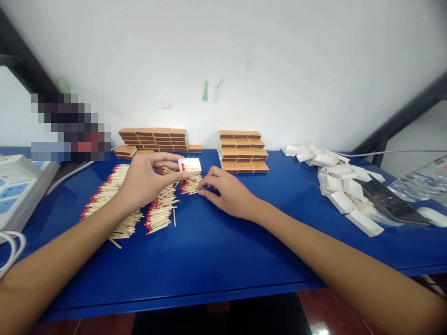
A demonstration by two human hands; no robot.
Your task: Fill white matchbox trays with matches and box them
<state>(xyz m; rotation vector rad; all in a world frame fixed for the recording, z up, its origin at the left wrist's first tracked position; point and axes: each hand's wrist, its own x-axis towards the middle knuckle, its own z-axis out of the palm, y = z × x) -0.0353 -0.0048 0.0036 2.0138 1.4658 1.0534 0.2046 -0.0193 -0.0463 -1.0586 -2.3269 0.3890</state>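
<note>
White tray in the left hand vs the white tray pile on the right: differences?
The held tray is gripped by the left hand; the pile lies on the blue table. The held tray is one piece; the pile is many, jumbled at various angles. Red-tipped matches show in the held tray; none show in the pile. Both are white and boxy.

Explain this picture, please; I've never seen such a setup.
No machine: these are a person's bare hands, seen by a head-worn camera looking forward and down. The left hand holds a small white rectangular tray with red-tipped wooden matches inside. The right hand is at a small heap of such matches; whether it grips one, I can't tell. Larger match piles lie to the left on the glossy blue table. Behind stand stacked orange-brown rectangular matchboxes; to the right lie more white trays and a flat black phone.
</note>
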